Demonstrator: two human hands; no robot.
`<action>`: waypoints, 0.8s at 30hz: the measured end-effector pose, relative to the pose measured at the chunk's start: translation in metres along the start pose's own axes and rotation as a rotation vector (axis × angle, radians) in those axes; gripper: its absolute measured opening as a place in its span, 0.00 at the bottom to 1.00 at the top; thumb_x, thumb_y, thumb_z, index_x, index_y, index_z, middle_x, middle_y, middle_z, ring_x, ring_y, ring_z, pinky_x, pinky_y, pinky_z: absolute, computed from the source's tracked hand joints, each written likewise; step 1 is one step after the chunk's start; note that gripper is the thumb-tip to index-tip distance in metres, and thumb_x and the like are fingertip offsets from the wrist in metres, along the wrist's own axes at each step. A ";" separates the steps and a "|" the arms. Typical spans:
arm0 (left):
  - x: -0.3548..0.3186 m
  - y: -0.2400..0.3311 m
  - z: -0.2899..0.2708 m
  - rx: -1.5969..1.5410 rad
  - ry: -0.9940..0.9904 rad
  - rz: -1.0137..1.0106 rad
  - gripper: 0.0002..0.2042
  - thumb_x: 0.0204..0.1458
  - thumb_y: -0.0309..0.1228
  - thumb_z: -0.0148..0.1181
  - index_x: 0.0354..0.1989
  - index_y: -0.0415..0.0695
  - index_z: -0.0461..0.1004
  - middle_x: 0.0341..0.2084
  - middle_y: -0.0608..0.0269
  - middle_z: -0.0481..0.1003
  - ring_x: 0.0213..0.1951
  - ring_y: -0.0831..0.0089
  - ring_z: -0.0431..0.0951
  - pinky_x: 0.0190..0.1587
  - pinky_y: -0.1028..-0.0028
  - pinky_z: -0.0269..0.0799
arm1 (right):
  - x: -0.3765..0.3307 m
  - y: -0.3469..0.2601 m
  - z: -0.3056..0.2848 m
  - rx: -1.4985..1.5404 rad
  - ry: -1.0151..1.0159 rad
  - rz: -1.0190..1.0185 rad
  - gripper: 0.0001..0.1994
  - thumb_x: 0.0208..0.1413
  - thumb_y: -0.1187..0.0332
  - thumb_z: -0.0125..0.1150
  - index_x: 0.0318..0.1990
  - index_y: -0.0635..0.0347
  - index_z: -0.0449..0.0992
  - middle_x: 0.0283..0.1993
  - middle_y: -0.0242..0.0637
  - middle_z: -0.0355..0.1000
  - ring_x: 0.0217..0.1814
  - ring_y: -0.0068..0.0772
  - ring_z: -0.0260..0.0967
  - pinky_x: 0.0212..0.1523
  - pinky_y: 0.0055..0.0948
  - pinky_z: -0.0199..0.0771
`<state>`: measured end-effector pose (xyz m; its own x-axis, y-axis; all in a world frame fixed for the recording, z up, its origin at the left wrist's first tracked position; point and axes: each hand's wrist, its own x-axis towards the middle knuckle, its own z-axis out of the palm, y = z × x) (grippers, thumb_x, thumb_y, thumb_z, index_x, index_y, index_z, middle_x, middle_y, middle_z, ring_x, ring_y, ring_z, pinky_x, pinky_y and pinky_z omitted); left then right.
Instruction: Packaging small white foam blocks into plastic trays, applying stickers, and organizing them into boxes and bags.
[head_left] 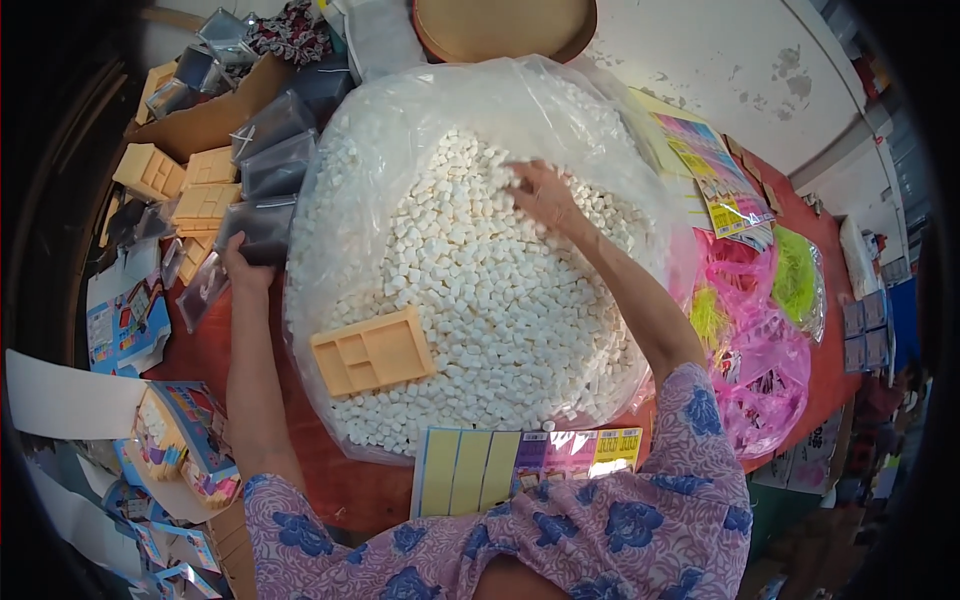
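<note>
A large clear plastic bag [380, 130] lies opened out, full of small white marshmallow-like pieces [480, 270]. Over the far part of the pile, my right hand [545, 198] has its fingers curled round some of the pieces; motion blurs the fingertips a little. At the bag's left side my left hand [246, 268] grips the near edge of a clear plastic box [258, 228], with the thumb toward the bag. A pale orange compartment tray [372, 352] rests on the near left of the pieces, slightly tilted, its compartments facing up.
More orange trays [150, 172] and clear boxes [275, 165] crowd the far left. Printed cartons [200, 440] stand at the near left. Pink plastic bags [765, 395] and printed sheets [715, 165] lie to the right. A printed card strip [485, 462] sits at the red table's [345, 490] front.
</note>
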<state>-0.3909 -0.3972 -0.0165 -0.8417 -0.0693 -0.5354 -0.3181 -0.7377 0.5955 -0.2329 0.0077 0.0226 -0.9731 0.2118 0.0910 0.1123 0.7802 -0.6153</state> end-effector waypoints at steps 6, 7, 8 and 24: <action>-0.016 0.010 0.000 -0.141 -0.304 0.125 0.21 0.39 0.30 0.48 0.45 0.40 0.60 0.41 0.55 0.65 0.44 0.59 0.65 0.48 0.60 0.60 | -0.036 -0.042 0.019 -0.162 -0.068 -0.359 0.19 0.40 0.64 0.53 0.44 0.53 0.67 0.39 0.40 0.62 0.31 0.36 0.65 0.33 0.31 0.65; -0.012 0.014 -0.003 -0.161 -0.339 0.155 0.21 0.38 0.29 0.49 0.45 0.40 0.59 0.41 0.56 0.65 0.44 0.60 0.65 0.49 0.61 0.60 | -0.046 -0.054 0.014 -0.147 -0.135 -0.352 0.19 0.39 0.65 0.53 0.44 0.53 0.67 0.40 0.40 0.63 0.33 0.36 0.65 0.34 0.32 0.65; -0.015 0.008 0.004 -0.190 -0.376 0.146 0.21 0.38 0.28 0.50 0.45 0.40 0.59 0.39 0.57 0.65 0.44 0.62 0.65 0.49 0.62 0.59 | -0.055 -0.057 0.008 -0.170 -0.154 -0.357 0.20 0.39 0.65 0.54 0.44 0.53 0.67 0.41 0.41 0.63 0.35 0.36 0.65 0.36 0.31 0.65; -0.101 0.007 0.015 -0.302 -0.335 0.396 0.18 0.44 0.36 0.50 0.44 0.43 0.63 0.40 0.60 0.67 0.43 0.63 0.66 0.48 0.64 0.60 | -0.047 -0.190 0.021 0.292 -0.041 -0.578 0.17 0.45 0.72 0.55 0.44 0.62 0.65 0.43 0.41 0.65 0.43 0.36 0.64 0.41 0.27 0.65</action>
<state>-0.3152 -0.3851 0.0509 -0.9783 -0.1984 -0.0601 0.1446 -0.8609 0.4879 -0.2133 -0.1631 0.1191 -0.8675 -0.2216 0.4454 -0.4861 0.5681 -0.6641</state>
